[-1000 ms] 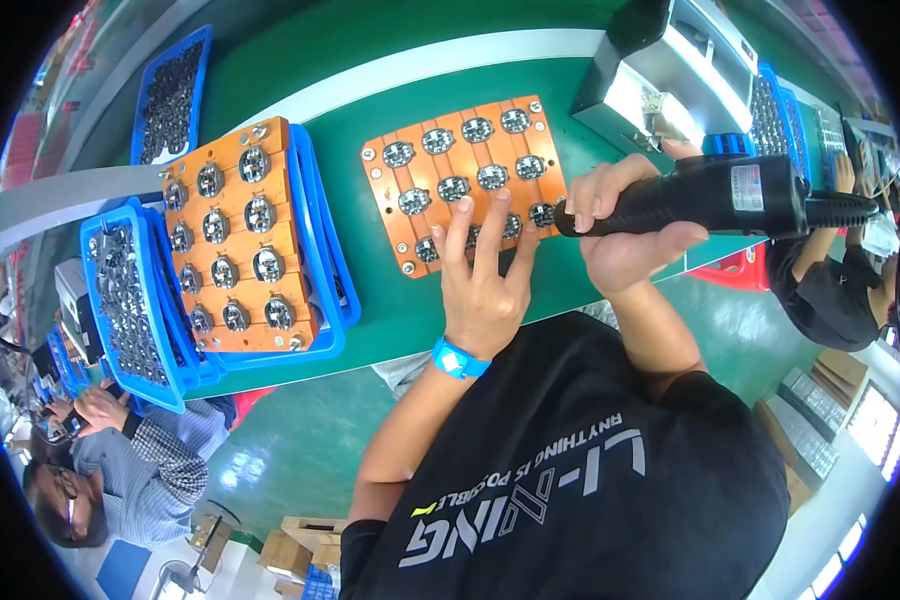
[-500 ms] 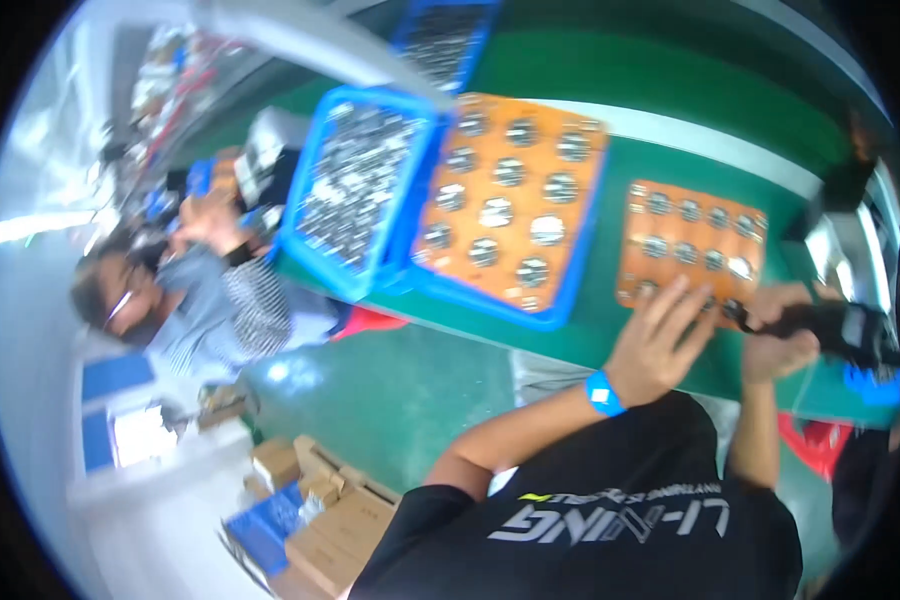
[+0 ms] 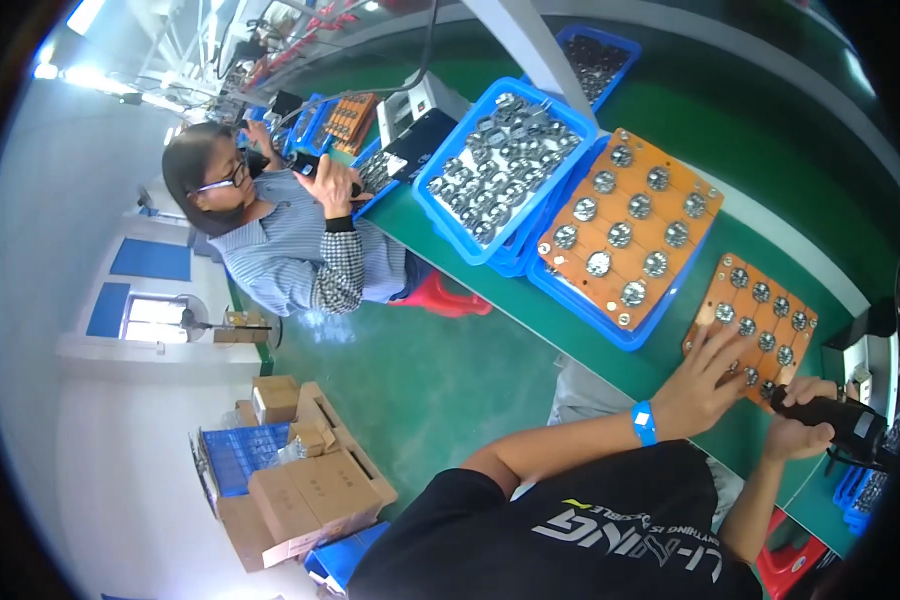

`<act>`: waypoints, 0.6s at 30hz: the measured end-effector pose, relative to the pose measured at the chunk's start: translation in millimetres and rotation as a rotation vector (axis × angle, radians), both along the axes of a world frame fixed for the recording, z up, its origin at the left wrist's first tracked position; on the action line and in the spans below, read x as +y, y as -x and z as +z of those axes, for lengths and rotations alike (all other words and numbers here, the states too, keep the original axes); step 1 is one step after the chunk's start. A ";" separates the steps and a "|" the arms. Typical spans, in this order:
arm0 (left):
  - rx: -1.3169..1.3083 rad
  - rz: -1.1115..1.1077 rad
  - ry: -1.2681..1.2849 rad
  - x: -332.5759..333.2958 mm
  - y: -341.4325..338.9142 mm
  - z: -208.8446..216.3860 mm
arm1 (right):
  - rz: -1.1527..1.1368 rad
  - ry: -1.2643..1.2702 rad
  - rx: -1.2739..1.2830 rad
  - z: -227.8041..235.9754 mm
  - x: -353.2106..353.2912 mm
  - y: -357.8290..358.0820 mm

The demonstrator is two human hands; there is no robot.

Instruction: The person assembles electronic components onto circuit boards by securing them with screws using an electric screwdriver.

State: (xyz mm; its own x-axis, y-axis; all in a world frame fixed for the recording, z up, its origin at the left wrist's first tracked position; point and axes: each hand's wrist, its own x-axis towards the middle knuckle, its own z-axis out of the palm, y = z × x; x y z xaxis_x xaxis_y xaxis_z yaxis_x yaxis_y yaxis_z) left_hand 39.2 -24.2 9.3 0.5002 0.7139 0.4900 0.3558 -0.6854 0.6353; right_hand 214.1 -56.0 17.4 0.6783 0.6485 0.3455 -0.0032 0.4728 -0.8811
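My left hand point(image 3: 708, 382) rests with spread fingers on the near left part of a smaller orange board point(image 3: 715, 300). A blue band circles its wrist. Rows of round metallic parts point(image 3: 747, 326) sit in this board. In my right hand point(image 3: 798, 438) is a black power screwdriver point(image 3: 842, 424), held lying nearly flat. Its tip points left at the board's near right corner. Whether the tip touches a part is too small to tell.
A larger orange board point(image 3: 610, 285) with round parts lies on a blue tray point(image 3: 638, 340). Left of it stands a blue bin point(image 3: 440, 215) of metal parts. A co-worker point(image 3: 290, 235) sits farther left, holding a black tool. Cardboard boxes point(image 3: 315, 495) stand on the floor.
The view has swung, so the boards and bins appear farther right and lower, and the co-worker shows more fully. My left hand stays on the board; my right still holds the screwdriver.
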 end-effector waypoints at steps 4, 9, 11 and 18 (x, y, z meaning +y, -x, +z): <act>0.024 -0.029 -0.016 3.1 2.0 -1.9 | -0.069 0.018 0.084 12.4 -15.2 -9.9; 0.107 0.028 -0.053 12.5 2.6 5.3 | -0.219 -0.132 0.007 60.6 5.9 -56.0; 0.150 0.042 -0.075 12.8 5.4 2.5 | -0.286 -0.160 -0.109 79.1 16.8 -74.9; 0.143 0.040 -0.063 9.4 -1.5 -6.4 | -0.388 -0.113 -0.278 92.6 24.5 -98.9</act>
